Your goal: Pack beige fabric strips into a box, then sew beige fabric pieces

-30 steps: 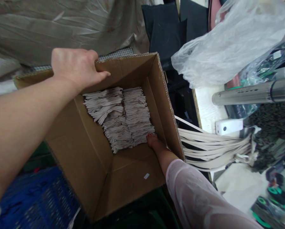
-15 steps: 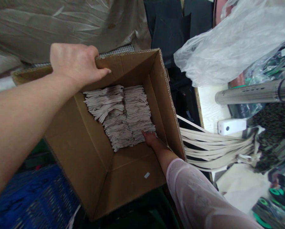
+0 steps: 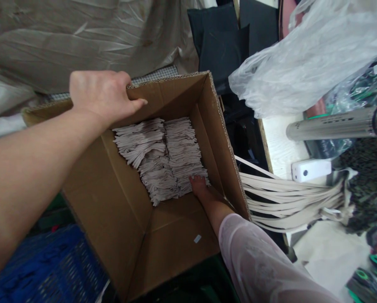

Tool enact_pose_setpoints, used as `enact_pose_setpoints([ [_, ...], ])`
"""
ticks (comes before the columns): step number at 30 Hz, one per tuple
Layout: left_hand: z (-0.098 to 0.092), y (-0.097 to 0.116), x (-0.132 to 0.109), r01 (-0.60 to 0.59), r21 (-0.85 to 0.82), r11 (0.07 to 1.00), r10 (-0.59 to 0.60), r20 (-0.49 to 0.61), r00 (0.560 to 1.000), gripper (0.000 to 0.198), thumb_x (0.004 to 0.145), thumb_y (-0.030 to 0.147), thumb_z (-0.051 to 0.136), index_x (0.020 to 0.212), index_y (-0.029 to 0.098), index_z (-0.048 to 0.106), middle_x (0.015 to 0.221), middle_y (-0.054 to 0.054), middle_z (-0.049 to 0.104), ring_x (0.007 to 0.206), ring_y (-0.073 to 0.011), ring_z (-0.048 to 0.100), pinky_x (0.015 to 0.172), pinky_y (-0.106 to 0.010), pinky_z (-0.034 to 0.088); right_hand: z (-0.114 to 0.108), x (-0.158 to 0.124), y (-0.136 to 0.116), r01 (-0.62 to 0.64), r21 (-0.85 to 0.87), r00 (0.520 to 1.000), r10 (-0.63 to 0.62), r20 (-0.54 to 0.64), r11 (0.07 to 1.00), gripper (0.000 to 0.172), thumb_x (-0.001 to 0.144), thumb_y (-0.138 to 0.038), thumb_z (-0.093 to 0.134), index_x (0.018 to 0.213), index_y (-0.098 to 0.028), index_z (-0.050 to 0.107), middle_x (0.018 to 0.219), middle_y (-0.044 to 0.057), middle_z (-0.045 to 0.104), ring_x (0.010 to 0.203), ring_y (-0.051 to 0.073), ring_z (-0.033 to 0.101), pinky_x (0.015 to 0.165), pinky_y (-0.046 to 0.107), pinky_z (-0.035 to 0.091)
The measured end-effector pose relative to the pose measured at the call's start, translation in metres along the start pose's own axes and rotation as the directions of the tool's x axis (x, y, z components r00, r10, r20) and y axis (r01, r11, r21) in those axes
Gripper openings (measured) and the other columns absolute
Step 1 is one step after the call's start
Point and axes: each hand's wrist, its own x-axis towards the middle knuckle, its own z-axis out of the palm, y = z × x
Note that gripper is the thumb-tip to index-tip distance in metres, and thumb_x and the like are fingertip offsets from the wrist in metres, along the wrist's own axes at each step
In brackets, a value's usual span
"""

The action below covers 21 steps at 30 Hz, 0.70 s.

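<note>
My left hand (image 3: 101,94) is closed over the upper rim of a tall cardboard box (image 3: 109,198), its thumb pressed against the inner wall. Deep inside the box lie rows of folded off-white fabric pieces (image 3: 182,143), packed upright side by side. My right hand (image 3: 199,185) reaches down into the box and touches the lower right end of these pieces. Its fingers are apart and rest against the fabric edges; part of the hand is in shadow. A small white label (image 3: 197,239) shows on a lower inside face of the box.
A blue plastic crate (image 3: 52,269) stands at the lower left. On the right are long off-white strips (image 3: 279,198), a white device (image 3: 311,169), a metal tube (image 3: 330,124) and a clear plastic bag (image 3: 302,63). A brownish sheet (image 3: 90,38) hangs behind the box.
The box and both hands appear slightly lower in view, as the whole scene has shifted. My left hand keeps its hold on the rim; my right hand stays at the fabric.
</note>
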Motion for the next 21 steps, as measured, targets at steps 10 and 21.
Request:
enact_pose_setpoints([
  [10,0.002,-0.001,-0.001,0.004,-0.065,0.998,-0.002,0.030,1.000,0.079,0.078,0.079,0.041,0.119,0.014,0.058,0.130,-0.009,0.058,0.130,-0.0461,0.046,0.105,-0.061,0.029,-0.014,0.010,-0.003,0.097,-0.038,0.987,-0.101,-0.127,0.995,0.043,0.096,-0.011,0.036,0.125,-0.012,0.067,0.148,0.021,0.047,0.135,0.030,0.040,0.110,0.046,0.032],
  [21,0.000,-0.001,-0.002,-0.012,-0.087,0.996,0.014,0.024,1.000,0.075,0.079,0.075,0.044,0.118,0.013,0.059,0.128,-0.011,0.058,0.130,-0.0483,0.045,0.104,-0.062,0.030,-0.014,0.013,-0.004,0.126,0.003,0.987,-0.125,-0.101,0.992,0.043,0.094,-0.011,0.037,0.126,-0.009,0.065,0.149,0.020,0.046,0.137,0.029,0.040,0.113,0.044,0.032],
])
